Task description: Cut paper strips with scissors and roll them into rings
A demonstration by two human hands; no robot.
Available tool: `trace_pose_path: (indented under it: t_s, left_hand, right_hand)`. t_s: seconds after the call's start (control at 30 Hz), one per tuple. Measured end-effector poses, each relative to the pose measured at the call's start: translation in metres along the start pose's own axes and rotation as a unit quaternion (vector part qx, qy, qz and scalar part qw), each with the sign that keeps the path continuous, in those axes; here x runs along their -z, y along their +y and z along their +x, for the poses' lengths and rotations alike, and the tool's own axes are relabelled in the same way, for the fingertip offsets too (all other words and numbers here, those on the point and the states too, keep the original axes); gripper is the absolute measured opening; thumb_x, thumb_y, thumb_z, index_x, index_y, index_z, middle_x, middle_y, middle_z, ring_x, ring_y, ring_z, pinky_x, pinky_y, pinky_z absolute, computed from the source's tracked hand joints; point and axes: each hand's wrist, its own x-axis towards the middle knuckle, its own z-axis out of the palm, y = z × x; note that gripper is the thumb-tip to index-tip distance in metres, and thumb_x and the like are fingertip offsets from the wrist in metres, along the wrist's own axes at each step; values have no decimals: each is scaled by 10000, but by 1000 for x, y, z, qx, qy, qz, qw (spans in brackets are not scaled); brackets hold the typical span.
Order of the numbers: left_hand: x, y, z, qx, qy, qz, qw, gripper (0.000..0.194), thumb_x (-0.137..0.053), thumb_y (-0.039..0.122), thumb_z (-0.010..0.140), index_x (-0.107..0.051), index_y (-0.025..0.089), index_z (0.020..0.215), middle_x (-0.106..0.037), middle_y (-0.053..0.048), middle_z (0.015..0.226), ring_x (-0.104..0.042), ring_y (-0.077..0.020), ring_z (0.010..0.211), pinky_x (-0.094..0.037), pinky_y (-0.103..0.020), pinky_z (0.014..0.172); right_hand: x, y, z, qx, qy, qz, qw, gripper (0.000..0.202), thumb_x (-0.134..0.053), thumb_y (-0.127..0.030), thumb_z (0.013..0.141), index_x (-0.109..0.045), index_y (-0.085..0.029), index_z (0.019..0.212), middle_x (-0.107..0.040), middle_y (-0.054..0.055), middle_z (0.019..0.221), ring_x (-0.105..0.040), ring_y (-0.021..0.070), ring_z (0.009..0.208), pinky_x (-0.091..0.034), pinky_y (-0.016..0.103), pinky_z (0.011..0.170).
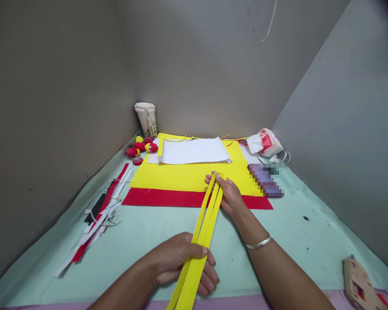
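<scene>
Several long yellow strips, fringed with fine cuts along their edges, stretch between my two hands above the table. My left hand grips them nearer to me, thumb pressed on top and fingers underneath. Farther out, my right hand pinches the far ends of the strips between thumb and fingers. The lower ends run out of view at the bottom edge. Beyond my right hand lie a yellow sheet and, partly under it, a red sheet.
White paper lies on the yellow sheet. Red, white and black strips are heaped left. A white cup and red-yellow spools stand back left. At right are a tissue pack, a blurred purple object and a wooden tool.
</scene>
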Motion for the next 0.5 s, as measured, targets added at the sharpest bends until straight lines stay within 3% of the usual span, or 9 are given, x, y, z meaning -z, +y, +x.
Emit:
trace_pose_path:
  t_s: [0.17, 0.27, 0.37, 0.5]
  left_hand:
    - [1, 2, -3, -1, -7, 3, 1000, 261, -658, 319, 748, -660, 77, 846, -714, -191, 815, -692, -261, 708, -523, -410, 695]
    - [2, 8, -9, -52, 16, 26, 998, 328, -687, 369, 769, -656, 93, 944, -708, -172, 935, -677, -247, 845, -492, -403, 821]
    - [8, 19, -13, -129, 88, 64, 986, 341, -689, 404, 772, -669, 111, 945, -703, -141, 976, -653, -230, 901, -463, -377, 888]
    - [24, 42, -7, -248, 219, 75, 941, 395, -669, 452, 775, -666, 159, 1038, -696, -122, 1054, -628, -256, 1020, -447, -374, 933]
  right_hand:
    - [-2, -2, -2, -9, -5, 1, 1000, 233, -705, -266, 791, -622, -172, 987, -733, 67, 904, -701, 190, 785, -573, 308, 716]
    - [-5, -1, -5, -19, -25, -9, 999, 245, -704, -282, 794, -617, -171, 994, -727, 63, 889, -698, 183, 745, -566, 291, 662]
    - [-10, 2, -8, -31, -53, -33, 998, 249, -690, -308, 806, -611, -167, 996, -721, 64, 875, -697, 179, 741, -559, 282, 660]
    - [-21, 10, -16, -46, -97, -66, 992, 283, -689, -333, 797, -601, -164, 1007, -715, 68, 853, -693, 184, 737, -560, 292, 666]
